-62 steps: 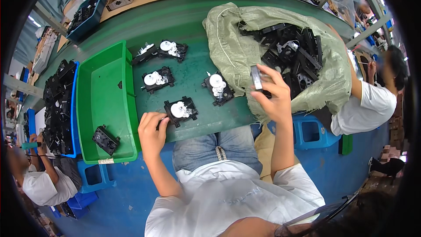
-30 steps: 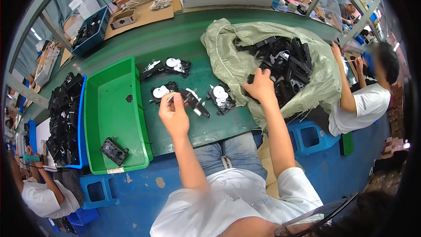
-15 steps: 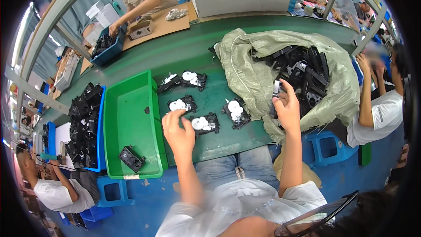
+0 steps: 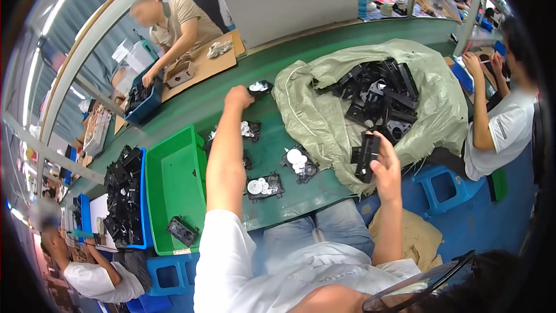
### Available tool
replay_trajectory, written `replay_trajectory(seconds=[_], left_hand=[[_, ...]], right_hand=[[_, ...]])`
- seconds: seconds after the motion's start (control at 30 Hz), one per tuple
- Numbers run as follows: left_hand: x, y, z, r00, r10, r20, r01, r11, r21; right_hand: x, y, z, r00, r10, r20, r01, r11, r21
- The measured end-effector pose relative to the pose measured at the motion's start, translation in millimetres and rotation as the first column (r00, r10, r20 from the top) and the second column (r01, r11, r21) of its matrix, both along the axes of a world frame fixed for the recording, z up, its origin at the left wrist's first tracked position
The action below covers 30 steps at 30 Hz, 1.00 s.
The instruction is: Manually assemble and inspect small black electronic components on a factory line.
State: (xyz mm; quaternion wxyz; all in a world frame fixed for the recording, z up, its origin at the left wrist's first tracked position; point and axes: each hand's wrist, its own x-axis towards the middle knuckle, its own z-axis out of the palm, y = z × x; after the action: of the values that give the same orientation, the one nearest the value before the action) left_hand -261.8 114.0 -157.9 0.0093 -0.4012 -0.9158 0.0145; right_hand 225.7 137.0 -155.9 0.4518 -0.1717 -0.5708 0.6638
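My left arm stretches across the green bench [image 4: 278, 211] to its far side. There my left hand [image 4: 238, 98] is curled closed beside a small dark piece with white parts on it [image 4: 260, 88]; its fingertips are hidden. My right hand [image 4: 387, 168] grips a long black plastic housing [image 4: 367, 157], thumb on the near face, in front of the woven sack [image 4: 307, 122]. Between my arms lie black assemblies with white gears, one near the front edge [image 4: 264, 186] and another [image 4: 299, 163] to its right. A further gear assembly [image 4: 251, 130] sits partly behind my left forearm.
Black housings [image 4: 385, 93] fill the open sack. At left stand a green tray [image 4: 174, 179] holding one black part [image 4: 182, 230] and a blue bin [image 4: 146, 197] heaped with black parts. A co-worker [image 4: 179, 26] works across the bench; others sit at both sides.
My left hand has gone from above the gear assemblies to the far side of the bench and closed. The housing in my right hand has turned and come lower. The view has shifted.
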Motion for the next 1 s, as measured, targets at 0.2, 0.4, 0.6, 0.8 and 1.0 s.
replay_trajectory(seconds=[0.2,0.4,0.6,0.8,1.0], left_hand=[[16.4,-10.4,88.9,0.999,-0.012,-0.038,0.019,0.982,0.187],[108.9,-83.2,148.6,0.991,-0.03,-0.132,0.119,0.657,0.745],[241.5,-137.0,104.8,0.88,-0.376,0.29,-0.357,-0.12,0.927],[293.3,-158.2,49.3,0.842,-0.36,0.402,-0.439,-0.024,0.898],[303.9,-148.6,44.7,0.815,-0.326,0.479,-0.483,0.073,0.872]], right_hand=[[11.6,17.0,-1.9,0.954,0.109,-0.281,-0.162,0.972,-0.172],[-46.4,5.3,7.4,0.873,0.134,-0.469,-0.293,0.912,-0.286],[-90.3,-32.5,18.2,0.912,0.161,-0.377,-0.271,0.927,-0.258],[-97.2,-79.1,11.4,0.955,0.284,-0.089,-0.292,0.951,-0.098],[-96.1,-87.3,9.1,0.958,0.283,-0.05,-0.277,0.956,0.099]])
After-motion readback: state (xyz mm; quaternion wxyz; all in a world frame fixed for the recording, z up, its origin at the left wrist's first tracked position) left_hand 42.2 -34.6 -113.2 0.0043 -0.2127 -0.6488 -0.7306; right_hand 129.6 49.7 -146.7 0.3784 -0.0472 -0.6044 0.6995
